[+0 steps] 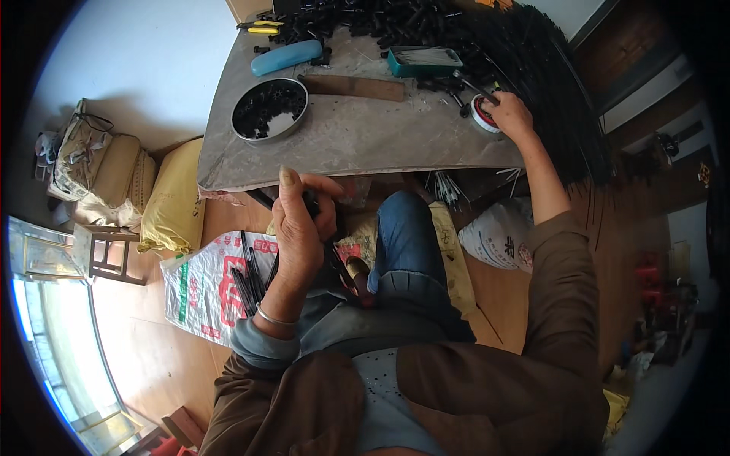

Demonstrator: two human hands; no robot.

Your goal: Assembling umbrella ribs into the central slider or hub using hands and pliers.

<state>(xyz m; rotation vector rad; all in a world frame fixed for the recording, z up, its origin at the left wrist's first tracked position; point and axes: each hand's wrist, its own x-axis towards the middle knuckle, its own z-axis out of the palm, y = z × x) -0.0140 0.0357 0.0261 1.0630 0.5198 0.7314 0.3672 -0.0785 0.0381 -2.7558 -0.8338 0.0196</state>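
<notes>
From where I sit, far off at my screen, the left edge gives me a small wooden stool and a yellow sack on the floor. Next comes a white printed sack with slim black rods lying across it. On the grey table I see a round metal bowl of small black parts, a light blue case behind it. My left hand is just in front of the table's near edge — thumb up, fingers curled closed around a dark piece they mostly hide. A wooden strip lies beside the bowl; farther right is a teal tray of thin sticks. Then a dark tool slants toward my right hand, which is at a round tin with a white rim — I cannot tell whether the fingers grip anything. Long black rods fill the table's right side.
</notes>
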